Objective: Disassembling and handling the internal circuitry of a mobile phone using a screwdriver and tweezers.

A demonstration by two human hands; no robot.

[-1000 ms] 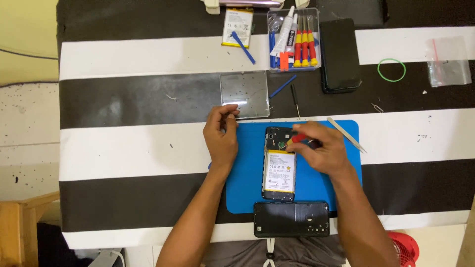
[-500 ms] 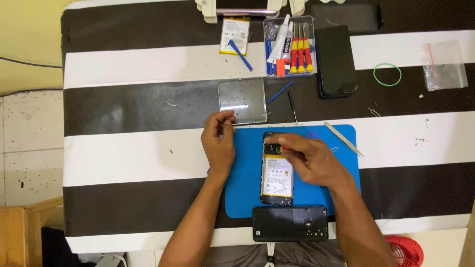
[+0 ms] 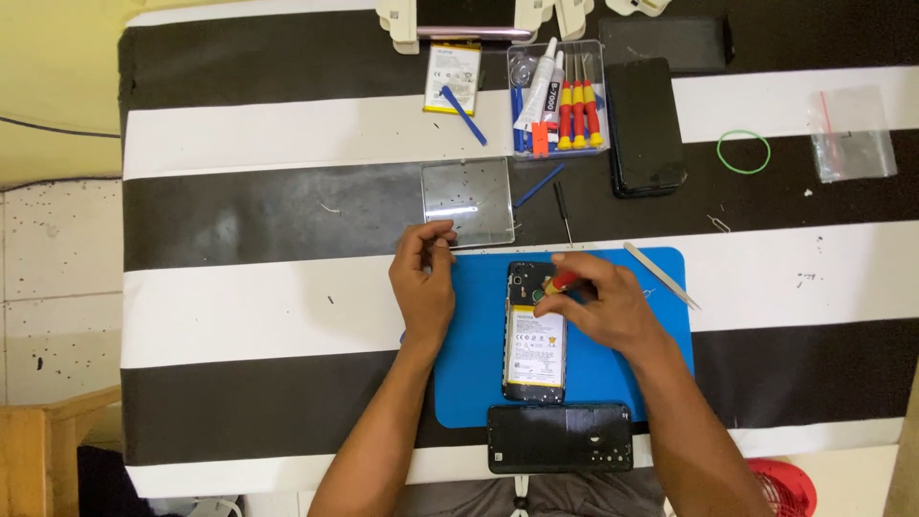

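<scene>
Right hand (image 3: 598, 306) shifted, red screwdriver (image 3: 560, 282) (slim) over opened phone (image 3: 534, 345).

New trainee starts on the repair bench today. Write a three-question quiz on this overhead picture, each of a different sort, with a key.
1. True or false: the opened phone lies on the blue mat.
2. Which tool does the right hand hold over the phone's upper end?
A. metal tweezers
B. red-handled screwdriver
C. blue pry stick
3. Fill in: the left hand rests at the mat's edge, its fingertips beside the small clear ____.

Key
1. True.
2. B: the red-handled screwdriver; the tweezers lie apart at the mat's right corner.
3. Tray.
</scene>
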